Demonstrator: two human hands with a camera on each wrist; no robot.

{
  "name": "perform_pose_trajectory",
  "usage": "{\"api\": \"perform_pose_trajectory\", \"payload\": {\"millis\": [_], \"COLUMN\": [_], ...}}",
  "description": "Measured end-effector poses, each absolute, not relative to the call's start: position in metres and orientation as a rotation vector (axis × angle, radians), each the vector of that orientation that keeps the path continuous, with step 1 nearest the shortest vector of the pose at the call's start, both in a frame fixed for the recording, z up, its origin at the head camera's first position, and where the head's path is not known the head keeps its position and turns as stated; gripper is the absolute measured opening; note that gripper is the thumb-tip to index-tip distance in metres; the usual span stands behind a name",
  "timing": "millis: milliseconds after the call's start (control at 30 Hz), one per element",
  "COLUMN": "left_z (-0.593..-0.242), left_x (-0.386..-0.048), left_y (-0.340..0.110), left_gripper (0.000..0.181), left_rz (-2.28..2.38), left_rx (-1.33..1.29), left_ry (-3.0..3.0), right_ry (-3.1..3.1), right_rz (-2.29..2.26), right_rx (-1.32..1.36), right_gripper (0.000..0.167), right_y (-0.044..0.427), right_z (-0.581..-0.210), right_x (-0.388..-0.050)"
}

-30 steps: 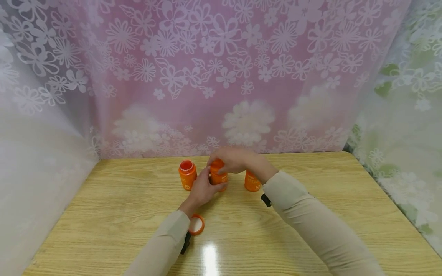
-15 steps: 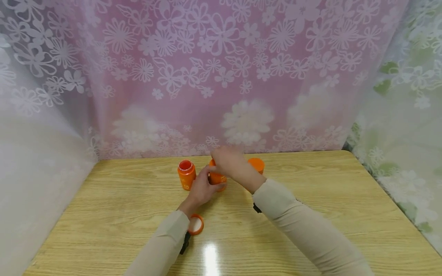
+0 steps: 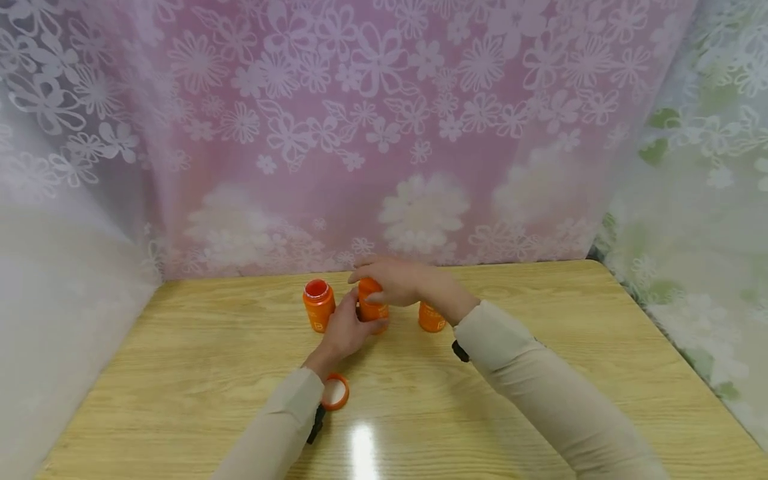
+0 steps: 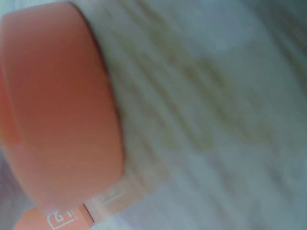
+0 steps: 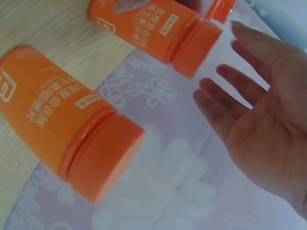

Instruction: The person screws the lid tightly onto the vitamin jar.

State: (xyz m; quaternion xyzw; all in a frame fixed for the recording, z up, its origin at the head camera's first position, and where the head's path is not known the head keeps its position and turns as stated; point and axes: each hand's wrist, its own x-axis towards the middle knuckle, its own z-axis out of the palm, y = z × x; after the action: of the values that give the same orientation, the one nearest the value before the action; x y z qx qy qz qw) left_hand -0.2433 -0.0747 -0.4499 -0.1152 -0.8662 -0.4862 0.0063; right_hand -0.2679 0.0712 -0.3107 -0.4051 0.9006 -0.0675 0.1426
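Note:
In the head view my left hand [image 3: 348, 330] grips the middle orange bottle [image 3: 375, 312] low on its side. That bottle stands upright with its orange cap [image 5: 197, 49] on. My right hand [image 3: 399, 281] hovers over the cap; in the right wrist view the fingers [image 5: 216, 108] are spread and apart from it. To the left stands an uncapped orange bottle [image 3: 319, 310], its mouth upward. Partly behind my right forearm is a third, capped bottle [image 5: 62, 115]. A loose orange cap [image 3: 335, 392] with a white lining lies by my left wrist, looming large in the left wrist view.
All this stands on a wood-grain table [image 3: 480, 413]. A pink flowered curtain [image 3: 384, 167] hangs right behind the back edge, and pale flowered sheets [image 3: 702, 233] close off both sides.
My right hand turned over the middle bottle's cap half a second ago, then swung back with its fingers loosened off it. My left hand kept its hold on the bottle.

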Motion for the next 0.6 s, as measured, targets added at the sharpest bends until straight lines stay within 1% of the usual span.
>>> {"api": "perform_pose_trajectory", "payload": {"millis": [67, 200, 433, 500, 600], "left_z": [-0.45, -0.451, -0.452, -0.452, -0.452], "left_x": [-0.243, -0.242, -0.244, -0.244, -0.244], "left_y": [-0.076, -0.076, -0.076, -0.076, -0.076], "left_gripper": [0.06, 0.059, 0.059, 0.057, 0.05], "left_rz": [-1.521, -1.504, -1.466, -1.458, -1.458], "left_rx": [-0.33, -0.307, -0.351, -0.363, -0.376], "left_ry": [-2.728, -2.75, -2.714, -2.71, -2.702], "right_ry": [2.562, 2.587, 2.776, 2.835, 2.918], "right_rz": [-0.204, -0.185, -0.094, -0.071, -0.043], "right_rx": [-1.2, -1.182, -1.043, -0.995, -0.919], "right_gripper": [0.039, 0.034, 0.031, 0.026, 0.027], "right_y": [0.07, 0.068, 0.057, 0.054, 0.051], "right_z": [-0.31, -0.314, -0.317, -0.318, -0.322], "right_x": [-0.27, -0.27, -0.259, -0.257, -0.256]}}
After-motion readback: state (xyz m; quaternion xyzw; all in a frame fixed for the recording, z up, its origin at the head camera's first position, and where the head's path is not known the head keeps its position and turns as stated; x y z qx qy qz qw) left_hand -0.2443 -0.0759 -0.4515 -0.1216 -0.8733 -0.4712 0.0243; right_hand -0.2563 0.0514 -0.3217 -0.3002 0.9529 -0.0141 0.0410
